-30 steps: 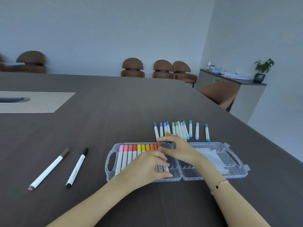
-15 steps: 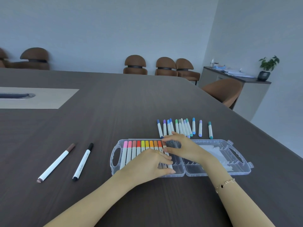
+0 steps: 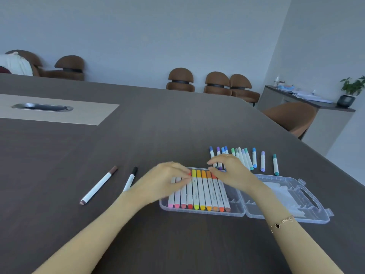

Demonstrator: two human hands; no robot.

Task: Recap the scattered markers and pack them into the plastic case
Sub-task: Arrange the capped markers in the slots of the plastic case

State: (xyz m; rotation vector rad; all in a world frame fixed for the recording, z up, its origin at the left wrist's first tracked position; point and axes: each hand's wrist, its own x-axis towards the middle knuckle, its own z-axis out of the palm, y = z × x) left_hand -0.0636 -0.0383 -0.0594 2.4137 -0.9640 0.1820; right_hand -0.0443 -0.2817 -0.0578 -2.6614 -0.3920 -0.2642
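Shifted since half a second ago: both hands now at the far ends of the packed markers instead of over their middle, leaving the white barrels uncovered. Nearest, at the lower edge of the frame, two bare forearms reaching in, a bracelet (image 3: pixel 282 222) on the right wrist. Just beyond, on the dark tabletop (image 3: pixel 138 139), an open clear plastic case (image 3: pixel 243 213), lid half lying flat to the right with its handle cutout at the right end. Ten warm-coloured markers (image 3: pixel 199 191) packed side by side in the left half, pink through red, yellow and orange. Left hand (image 3: pixel 161 179) resting on the pink and red ones, fingers loosely curled with tips on the barrels; whether pinching one, cannot tell through the blur. Right hand (image 3: pixel 230 171) at the far right end of the row, fingers bent with tips down near the caps; no clear grip visible. Left of the case, a black-capped marker (image 3: pixel 130 178) partly behind the left wrist, and a brown-capped marker (image 3: pixel 98 185) further left, both lying flat. Behind the case, a loose row of blue, purple and green markers (image 3: pixel 245 158). Farther off, a pale inset panel (image 3: pixel 59 112) at upper left, brown chairs (image 3: pixel 180 80) along the wall, a potted plant (image 3: pixel 349 91) at upper right.
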